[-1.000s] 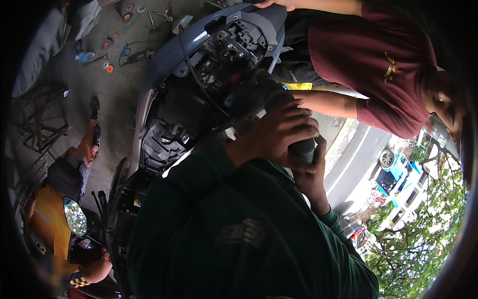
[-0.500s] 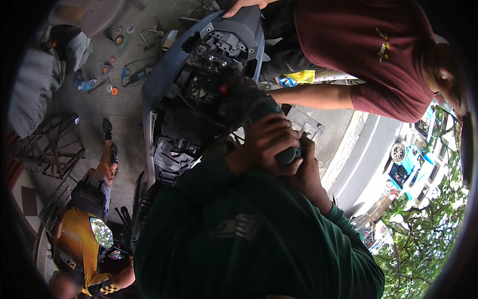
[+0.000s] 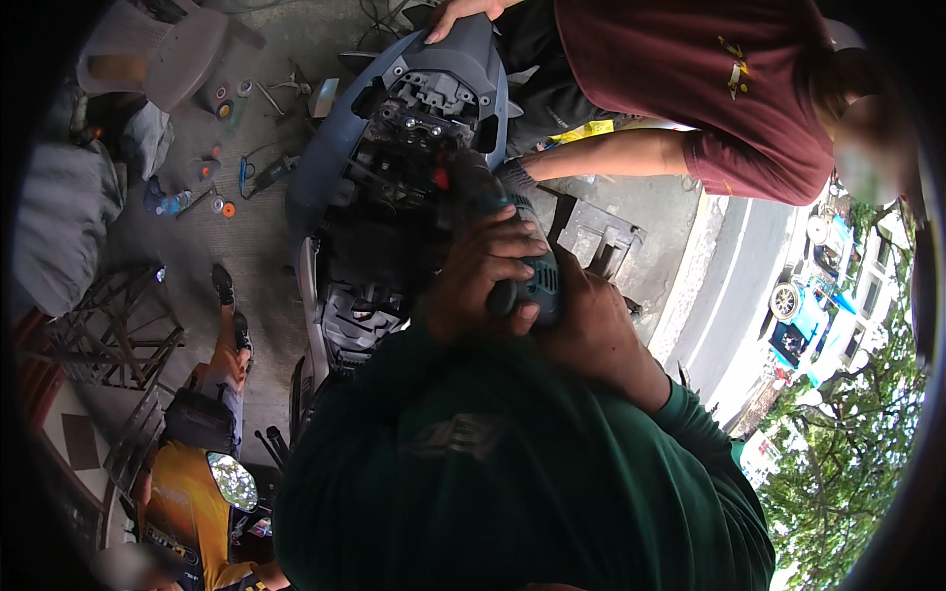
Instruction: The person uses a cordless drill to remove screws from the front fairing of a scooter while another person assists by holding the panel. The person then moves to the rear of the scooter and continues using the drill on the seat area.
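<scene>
A teal handheld power tool (image 3: 540,279) with vent slots is in both my hands; its dark front end points into a motorcycle's stripped rear body (image 3: 340,148). My left hand (image 3: 485,264) is closed over its side, fingers wrapped across the top. Behind it, my right hand (image 3: 603,320) grips the rear part, and most of its fingers are hidden. The tool's tip is dark and blurred, so I cannot tell whether it touches the frame. Close ahead of it shows a small red part (image 3: 440,177) among dark brackets and bolts.
A person in a maroon shirt (image 3: 690,79) leans in from the right, one hand (image 3: 461,14) on the grey tail panel. Loose tools, discs and a bottle (image 3: 175,204) lie on the floor at left. A person in yellow (image 3: 187,492) sits lower left. A metal plate (image 3: 596,231) is at right.
The power tool and my hands have shifted a little left in view and the tool stands more upright. The maroon-shirted person's arm has moved slightly, with a gloved hand now showing beside the tool.
</scene>
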A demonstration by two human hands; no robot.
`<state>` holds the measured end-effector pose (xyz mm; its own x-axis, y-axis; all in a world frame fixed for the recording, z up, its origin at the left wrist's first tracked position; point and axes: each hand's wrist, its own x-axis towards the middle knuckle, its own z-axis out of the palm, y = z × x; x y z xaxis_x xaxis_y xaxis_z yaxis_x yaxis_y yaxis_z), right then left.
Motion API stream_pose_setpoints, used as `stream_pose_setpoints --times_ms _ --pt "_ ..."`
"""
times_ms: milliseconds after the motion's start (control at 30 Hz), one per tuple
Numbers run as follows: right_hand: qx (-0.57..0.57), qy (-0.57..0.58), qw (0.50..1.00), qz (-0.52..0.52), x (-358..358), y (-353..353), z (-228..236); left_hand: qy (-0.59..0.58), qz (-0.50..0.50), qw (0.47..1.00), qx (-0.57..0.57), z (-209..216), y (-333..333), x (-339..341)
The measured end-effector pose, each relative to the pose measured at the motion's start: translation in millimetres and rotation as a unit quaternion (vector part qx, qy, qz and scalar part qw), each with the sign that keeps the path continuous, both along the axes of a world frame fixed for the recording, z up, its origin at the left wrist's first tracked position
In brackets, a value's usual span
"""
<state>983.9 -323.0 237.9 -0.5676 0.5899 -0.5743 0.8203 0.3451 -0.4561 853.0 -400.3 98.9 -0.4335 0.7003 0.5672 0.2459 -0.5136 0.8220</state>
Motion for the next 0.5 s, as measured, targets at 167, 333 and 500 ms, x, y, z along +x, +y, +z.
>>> stream_pose_setpoints --times_ms 167,333,500 --pt "-0.021 -0.059 0.997 -0.038 9.7 -9.5 1.4 0.020 -0.030 0.999 -0.009 14.0 -1.6 2.0" --pt "-0.038 0.001 0.998 -0.057 15.2 9.1 -16.3 0.040 -0.079 0.995 -0.051 3.6 18.3 -11.7" --pt "-0.066 0.041 0.996 -0.046 13.4 19.6 -23.3 0.015 -0.098 0.993 -0.060 13.3 25.8 -17.8"
